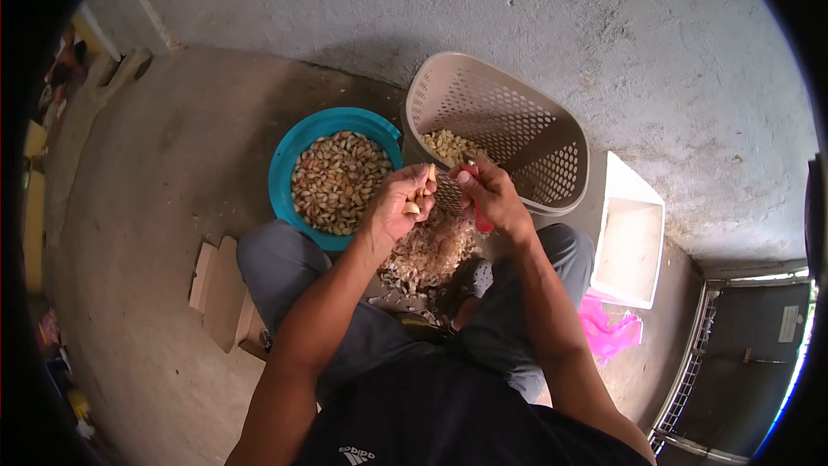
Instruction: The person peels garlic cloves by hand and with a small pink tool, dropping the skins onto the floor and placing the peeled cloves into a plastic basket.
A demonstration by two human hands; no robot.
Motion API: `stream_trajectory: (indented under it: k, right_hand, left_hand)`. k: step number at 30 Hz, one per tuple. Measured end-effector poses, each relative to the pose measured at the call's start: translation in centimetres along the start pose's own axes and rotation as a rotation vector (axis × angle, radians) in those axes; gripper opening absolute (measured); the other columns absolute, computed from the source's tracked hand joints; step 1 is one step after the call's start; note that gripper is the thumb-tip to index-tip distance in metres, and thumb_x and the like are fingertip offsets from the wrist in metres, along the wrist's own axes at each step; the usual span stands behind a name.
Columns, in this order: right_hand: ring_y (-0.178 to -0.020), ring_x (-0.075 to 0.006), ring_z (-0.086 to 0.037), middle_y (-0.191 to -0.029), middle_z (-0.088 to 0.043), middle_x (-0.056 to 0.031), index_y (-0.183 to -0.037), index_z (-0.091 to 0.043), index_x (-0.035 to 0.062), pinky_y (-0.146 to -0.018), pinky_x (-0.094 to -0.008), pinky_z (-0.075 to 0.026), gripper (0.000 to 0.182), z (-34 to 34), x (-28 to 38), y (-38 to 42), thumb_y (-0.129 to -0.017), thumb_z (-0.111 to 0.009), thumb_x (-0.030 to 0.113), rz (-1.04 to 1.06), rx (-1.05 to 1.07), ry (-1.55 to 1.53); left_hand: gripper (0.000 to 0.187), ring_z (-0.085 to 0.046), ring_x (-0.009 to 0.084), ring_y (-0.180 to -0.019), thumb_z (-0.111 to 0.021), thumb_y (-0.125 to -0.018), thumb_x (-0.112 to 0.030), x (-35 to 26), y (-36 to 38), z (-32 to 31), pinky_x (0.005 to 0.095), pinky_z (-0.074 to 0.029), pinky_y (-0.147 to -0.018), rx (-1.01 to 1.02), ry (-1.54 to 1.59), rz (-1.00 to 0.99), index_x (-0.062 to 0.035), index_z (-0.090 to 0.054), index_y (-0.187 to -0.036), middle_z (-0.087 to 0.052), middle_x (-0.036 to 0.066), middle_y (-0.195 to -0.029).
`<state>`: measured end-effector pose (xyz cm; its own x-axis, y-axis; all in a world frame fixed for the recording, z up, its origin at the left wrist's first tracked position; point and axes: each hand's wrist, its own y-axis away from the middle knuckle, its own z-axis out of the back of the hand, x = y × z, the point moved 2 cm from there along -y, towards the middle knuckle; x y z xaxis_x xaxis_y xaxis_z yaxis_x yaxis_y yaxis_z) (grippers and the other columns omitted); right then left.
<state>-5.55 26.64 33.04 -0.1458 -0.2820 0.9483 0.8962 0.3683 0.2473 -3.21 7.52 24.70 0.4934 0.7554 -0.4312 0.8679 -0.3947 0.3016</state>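
Cloves (412, 208): at centre, grasped by the left hand (398, 204); likely light, firm, slightly slick, best pinched at the blunt end.
Red-handled tool (483, 219): clenched in the right hand (498, 197).
Floor (147, 250): concrete; peelings (431, 261) at six o'clock, teal basin (279, 194) at nine, perforated basket (483, 86) at one.
Room: rough grey wall (345, 0), twelve o'clock.

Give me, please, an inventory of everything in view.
Basin: one, teal, on floor
Garlic cloves: many, brown, in basin
Basket: one, beige, by wall
Pale cloves: many, cream, in basket
Peelings: many, brown, on floor
Tool: one, red, in right hand
Box: one, white, right of basket
Plastic: some, pink, beside box
Cardboard: some, brown, left
Wall: one, grey, ahead
Panel: one, dark, lower right
Clutter: uncounted, mixed, left edge
Left hand: one, bare, holding more cloves
Right hand: one, bare, centre
Trousers: one pair, grey, below
Shirt: one, black, bottom
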Motion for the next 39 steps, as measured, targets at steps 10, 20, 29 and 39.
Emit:
stream_trajectory:
  k: [10,20,29,39]
  right_hand:
    - [-0.072,-0.0203,-0.058,-0.081,-0.066,-0.013,-0.104,-0.06,-0.0025,-0.069,-0.0371,-0.049,0.032,-0.8,0.5,0.2,-0.097,-0.074,0.025,0.322,-0.117,0.387]
    - [-0.069,-0.023,-0.054,-0.074,-0.06,-0.0186,-0.091,-0.057,-0.0039,-0.066,-0.0415,-0.047,0.053,-1.2,1.0,0.0,-0.095,-0.073,0.047,0.289,-0.026,0.439]
    - [-0.068,-0.0218,-0.055,-0.073,-0.062,-0.0183,-0.095,-0.061,-0.0061,-0.065,-0.0412,-0.047,0.053,-1.4,1.2,-0.1,-0.096,-0.071,0.046,0.195,0.011,0.45]
    - [-0.067,-0.0217,-0.05,-0.07,-0.056,-0.0186,-0.098,-0.063,-0.0063,-0.064,-0.0415,-0.045,0.047,-2.2,1.1,-0.1,-0.1,-0.068,0.04,0.156,0.02,0.386]
  left_hand:
    - [0.017,-0.061,0.0142,-0.057,-0.066,-0.101,-0.026,0.2,0.2,-1.0,0.0251,-0.04,-0.042,0.037,-0.079,-0.01,-0.0099,-0.065,-0.105,-0.066,0.003,-0.084]
    - [0.01,-0.06,0.0141,-0.056,-0.067,-0.1,-0.018,0.0,0.0,-0.7,0.0246,-0.04,-0.042,0.073,-0.119,-0.013,-0.009,-0.068,-0.105,-0.067,0.002,-0.084]
    - [0.008,-0.061,0.0147,-0.057,-0.069,-0.099,-0.016,0.0,0.3,-1.0,0.025,-0.041,-0.043,0.053,-0.088,-0.034,-0.0091,-0.067,-0.102,-0.065,0.003,-0.082]
    - [0.008,-0.061,0.015,-0.057,-0.071,-0.097,-0.016,0.5,0.3,-0.4,0.0254,-0.041,-0.043,0.032,-0.025,-0.028,-0.0102,-0.065,-0.097,-0.064,0.003,-0.078]
